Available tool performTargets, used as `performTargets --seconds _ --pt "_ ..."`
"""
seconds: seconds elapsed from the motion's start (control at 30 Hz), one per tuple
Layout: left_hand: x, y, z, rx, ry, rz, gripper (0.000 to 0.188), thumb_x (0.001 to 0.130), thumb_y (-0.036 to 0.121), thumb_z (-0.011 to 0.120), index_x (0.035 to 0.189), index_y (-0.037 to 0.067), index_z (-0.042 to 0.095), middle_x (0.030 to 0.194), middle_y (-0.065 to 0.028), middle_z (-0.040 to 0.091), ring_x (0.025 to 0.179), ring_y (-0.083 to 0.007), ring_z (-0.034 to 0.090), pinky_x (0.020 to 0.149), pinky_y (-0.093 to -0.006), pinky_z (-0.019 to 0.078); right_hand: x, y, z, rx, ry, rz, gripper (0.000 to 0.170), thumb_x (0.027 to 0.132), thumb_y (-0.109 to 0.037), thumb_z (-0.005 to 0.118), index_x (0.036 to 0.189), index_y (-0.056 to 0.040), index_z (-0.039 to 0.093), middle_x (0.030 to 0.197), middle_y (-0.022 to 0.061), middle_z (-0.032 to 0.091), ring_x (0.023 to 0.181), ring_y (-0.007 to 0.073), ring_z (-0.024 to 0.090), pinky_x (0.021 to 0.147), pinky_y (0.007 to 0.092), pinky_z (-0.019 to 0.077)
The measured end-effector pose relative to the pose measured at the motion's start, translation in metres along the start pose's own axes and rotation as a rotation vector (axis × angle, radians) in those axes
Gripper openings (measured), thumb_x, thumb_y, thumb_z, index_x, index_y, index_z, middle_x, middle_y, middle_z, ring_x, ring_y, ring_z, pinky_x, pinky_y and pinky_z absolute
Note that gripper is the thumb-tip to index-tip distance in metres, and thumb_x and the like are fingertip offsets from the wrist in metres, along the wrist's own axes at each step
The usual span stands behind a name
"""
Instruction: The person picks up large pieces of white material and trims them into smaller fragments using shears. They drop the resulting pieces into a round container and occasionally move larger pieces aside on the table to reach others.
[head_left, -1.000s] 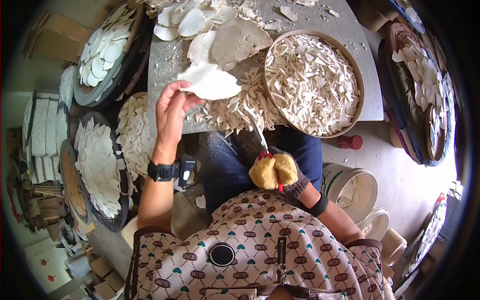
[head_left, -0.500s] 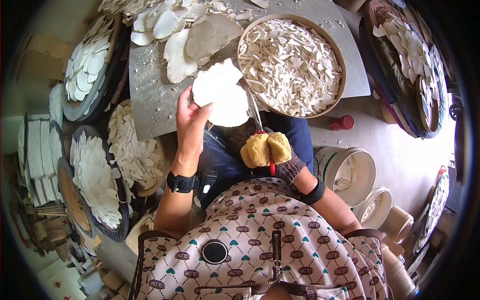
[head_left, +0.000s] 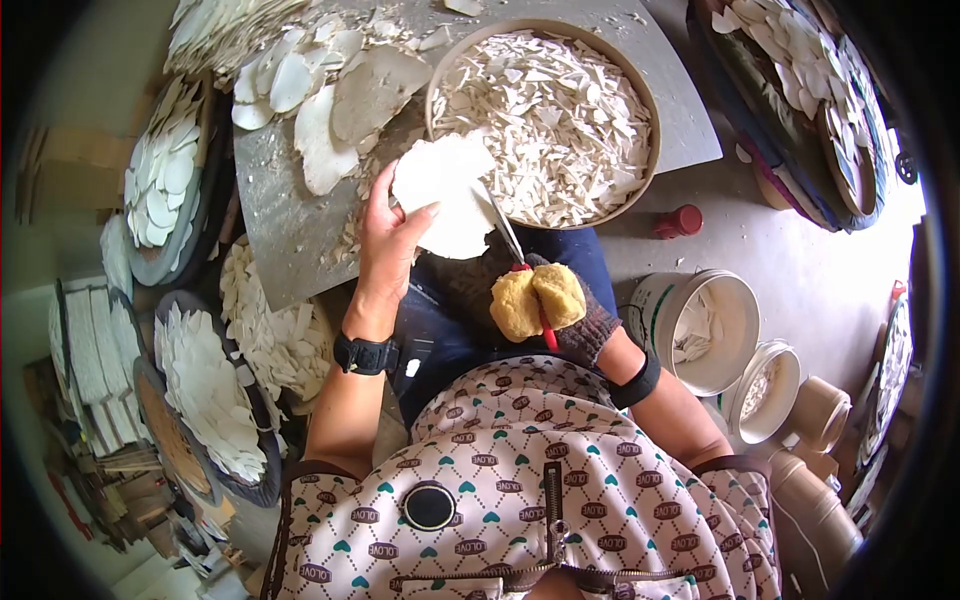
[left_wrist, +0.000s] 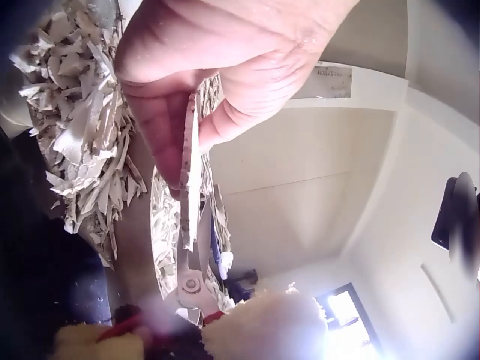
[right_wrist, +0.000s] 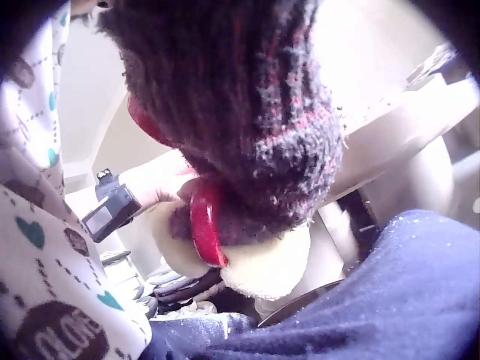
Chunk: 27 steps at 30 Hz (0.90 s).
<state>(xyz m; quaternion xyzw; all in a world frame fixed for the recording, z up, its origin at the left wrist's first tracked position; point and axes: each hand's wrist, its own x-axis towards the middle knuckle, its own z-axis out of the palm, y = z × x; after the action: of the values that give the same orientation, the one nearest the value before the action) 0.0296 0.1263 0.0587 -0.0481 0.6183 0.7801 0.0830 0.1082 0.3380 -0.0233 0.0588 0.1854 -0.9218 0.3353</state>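
My left hand (head_left: 385, 245) pinches a thin, flat white slice (head_left: 445, 205) with an uneven outline, thumb on the near face and fingers behind. Edge-on in the left wrist view, the slice (left_wrist: 190, 180) reaches down to the scissors (left_wrist: 191, 285), whose blades lie at its lower end. A dark knitted glove covers my right hand (head_left: 585, 325), which grips red-handled scissors (head_left: 512, 240) padded with yellow foam (head_left: 520, 303). From the right wrist, the glove (right_wrist: 247, 112) surrounds the red handle (right_wrist: 204, 225). The scissor blades point up along the slice's right edge.
On the metal table (head_left: 690, 130), a round tray (head_left: 655, 140) full of white chips stands beyond the scissors. Larger slices (head_left: 380, 95) lie at the back left. White buckets (head_left: 738, 285) and a red object (head_left: 680, 222) are on the right floor; slice-filled trays (head_left: 262, 495) stand left.
My left hand has turned the slice and brought it to the scissor blades; earlier it was held apart, farther left over the table. The head view has shifted, too.
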Motion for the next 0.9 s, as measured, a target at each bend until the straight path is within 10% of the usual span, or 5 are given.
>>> performTargets --seconds 0.23,0.37,0.63,0.77,0.9 --pt "0.009 0.003 0.01 0.037 -0.062 -0.041 0.064 0.078 -0.004 0.054 0.134 0.001 0.023 0.119 -0.0158 0.049 0.105 -0.0202 0.054 0.088 -0.0316 0.0462 -0.016 -0.012 0.012 -1.108 0.065 -0.193 0.02 0.085 -0.006 0.054 0.105 -0.002 0.052 0.099 0.0082 0.059 0.093 0.0184 0.058 0.084 0.0302 0.047" --pt "0.004 0.011 0.004 0.071 -0.138 -0.052 0.065 0.078 -0.004 0.056 0.134 0.001 0.024 0.121 -0.0143 0.048 0.107 -0.0192 0.052 0.091 -0.0313 0.0429 -0.001 0.011 -0.011 -0.3 0.049 -0.294 0.02 0.084 -0.017 0.053 0.099 -0.0033 0.053 0.092 0.007 0.059 0.085 0.0205 0.058 0.077 0.0308 0.0462" --pt "-0.016 0.018 -0.016 0.151 -0.256 -0.158 0.073 0.075 -0.006 0.06 0.136 0.004 0.022 0.126 -0.0112 0.044 0.107 -0.0163 0.05 0.09 -0.0286 0.0416 0.022 0.003 -0.002 -1.055 0.086 -0.376 0.021 0.087 -0.007 0.05 0.107 -0.0041 0.048 0.102 0.0102 0.056 0.095 0.0208 0.056 0.085 0.0297 0.0454" --pt "-0.037 0.017 -0.028 0.084 -0.124 -0.18 0.074 0.072 -0.007 0.06 0.136 0.003 0.023 0.116 -0.0133 0.053 0.105 -0.0184 0.053 0.09 -0.03 0.0413 0.029 0.008 0.001 0.168 -0.121 -0.133 0.022 0.086 -0.006 0.053 0.108 -0.003 0.047 0.104 0.0088 0.056 0.098 0.0191 0.056 0.088 0.0297 0.0452" --pt "-0.051 -0.005 -0.039 -0.112 0.204 -0.036 0.061 0.077 -0.003 0.059 0.131 0.001 0.031 0.11 -0.0117 0.057 0.098 -0.0147 0.055 0.085 -0.0265 0.0436 0.04 0.019 -0.004 -0.227 -0.142 -0.163 0.022 0.087 -0.003 0.051 0.109 -0.0019 0.048 0.106 0.0094 0.056 0.1 0.0196 0.056 0.091 0.0315 0.0443"
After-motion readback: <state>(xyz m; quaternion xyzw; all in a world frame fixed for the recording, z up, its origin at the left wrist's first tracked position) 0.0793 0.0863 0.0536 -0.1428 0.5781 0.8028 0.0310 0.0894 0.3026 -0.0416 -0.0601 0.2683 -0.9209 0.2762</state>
